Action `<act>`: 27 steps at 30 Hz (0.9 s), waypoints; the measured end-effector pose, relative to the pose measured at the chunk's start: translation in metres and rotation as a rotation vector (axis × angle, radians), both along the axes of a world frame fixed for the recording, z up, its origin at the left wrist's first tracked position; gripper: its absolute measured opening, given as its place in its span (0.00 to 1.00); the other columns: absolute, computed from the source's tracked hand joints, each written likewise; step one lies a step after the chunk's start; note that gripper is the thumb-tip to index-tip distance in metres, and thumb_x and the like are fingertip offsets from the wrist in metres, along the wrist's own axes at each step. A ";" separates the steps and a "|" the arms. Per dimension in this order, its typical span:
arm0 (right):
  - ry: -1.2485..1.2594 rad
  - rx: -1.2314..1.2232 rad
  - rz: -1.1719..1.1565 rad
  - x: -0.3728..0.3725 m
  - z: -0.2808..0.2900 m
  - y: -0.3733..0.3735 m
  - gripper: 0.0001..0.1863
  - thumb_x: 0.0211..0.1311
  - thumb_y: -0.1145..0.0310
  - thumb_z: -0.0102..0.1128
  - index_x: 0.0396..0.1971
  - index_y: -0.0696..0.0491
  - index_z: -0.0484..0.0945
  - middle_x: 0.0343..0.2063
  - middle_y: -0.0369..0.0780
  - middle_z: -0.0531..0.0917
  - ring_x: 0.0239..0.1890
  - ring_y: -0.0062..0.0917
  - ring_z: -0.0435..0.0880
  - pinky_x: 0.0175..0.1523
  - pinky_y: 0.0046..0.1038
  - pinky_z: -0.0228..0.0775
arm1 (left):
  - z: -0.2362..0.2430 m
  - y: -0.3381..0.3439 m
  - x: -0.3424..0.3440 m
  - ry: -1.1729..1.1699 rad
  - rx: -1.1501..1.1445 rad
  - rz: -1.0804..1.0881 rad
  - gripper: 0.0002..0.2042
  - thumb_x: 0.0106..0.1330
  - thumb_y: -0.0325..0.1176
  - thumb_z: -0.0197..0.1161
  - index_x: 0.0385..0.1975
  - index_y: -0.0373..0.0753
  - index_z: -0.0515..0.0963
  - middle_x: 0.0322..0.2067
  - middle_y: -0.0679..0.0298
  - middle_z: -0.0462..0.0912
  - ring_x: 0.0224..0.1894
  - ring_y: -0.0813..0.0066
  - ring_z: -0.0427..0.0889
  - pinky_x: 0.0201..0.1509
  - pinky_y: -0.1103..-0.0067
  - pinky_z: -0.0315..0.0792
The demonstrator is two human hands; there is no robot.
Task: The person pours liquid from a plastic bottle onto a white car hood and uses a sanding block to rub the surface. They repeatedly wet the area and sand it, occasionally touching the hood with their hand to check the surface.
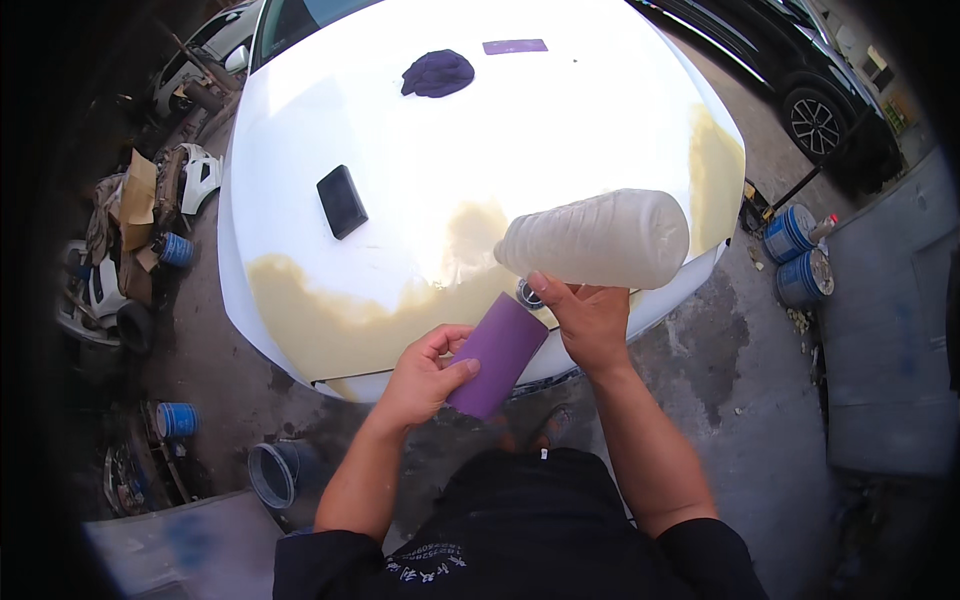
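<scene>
My left hand [428, 378] grips a curved sheet of purple sandpaper [497, 357], thumb on its face and fingers behind. In my right hand [592, 322] is a cloudy plastic bottle [605, 240], tipped on its side with its neck toward the left. Both hands are over the front edge of a white car hood [400, 200], which has yellowish patches [320, 315] along its front and right side. On the hood lie a black sanding block [342, 202], a dark bunched cloth [438, 74] and a flat purple sheet [515, 46].
Blue paint buckets [803, 277] stand on the floor at the right, near a grey panel [890, 330]. A dark car [780, 70] is parked at the far right. Car parts and cardboard [138, 200] are piled at the left. An open bucket [273, 474] sits near my left forearm.
</scene>
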State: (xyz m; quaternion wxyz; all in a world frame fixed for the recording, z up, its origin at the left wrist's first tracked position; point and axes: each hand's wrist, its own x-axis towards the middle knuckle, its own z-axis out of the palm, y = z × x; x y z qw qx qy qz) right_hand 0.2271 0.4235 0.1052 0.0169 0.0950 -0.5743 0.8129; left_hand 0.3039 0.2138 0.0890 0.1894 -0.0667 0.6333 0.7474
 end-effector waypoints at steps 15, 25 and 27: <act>-0.011 -0.106 -0.341 -0.008 -0.007 -0.063 0.23 0.60 0.69 0.69 0.52 0.61 0.71 0.47 0.44 0.81 0.47 0.28 0.82 0.53 0.30 0.73 | -0.034 0.045 0.019 1.130 -0.560 -0.187 0.57 0.43 0.54 0.78 0.72 0.40 0.51 0.65 0.49 0.54 0.69 0.40 0.57 0.69 0.57 0.61; -0.146 -0.050 -0.199 -0.002 -0.027 -0.060 0.23 0.60 0.66 0.70 0.51 0.62 0.73 0.45 0.43 0.81 0.47 0.25 0.80 0.54 0.28 0.72 | -0.039 0.033 0.005 1.484 -0.978 -0.085 0.39 0.45 0.37 0.71 0.62 0.52 0.66 0.54 0.54 0.65 0.52 0.52 0.72 0.56 0.58 0.72; -0.139 -0.058 -0.226 0.001 -0.022 -0.064 0.23 0.60 0.65 0.70 0.50 0.62 0.75 0.44 0.43 0.82 0.47 0.25 0.80 0.53 0.28 0.72 | -0.029 0.046 0.017 1.397 -0.999 -0.009 0.37 0.46 0.36 0.72 0.62 0.52 0.66 0.52 0.53 0.66 0.50 0.52 0.74 0.54 0.58 0.73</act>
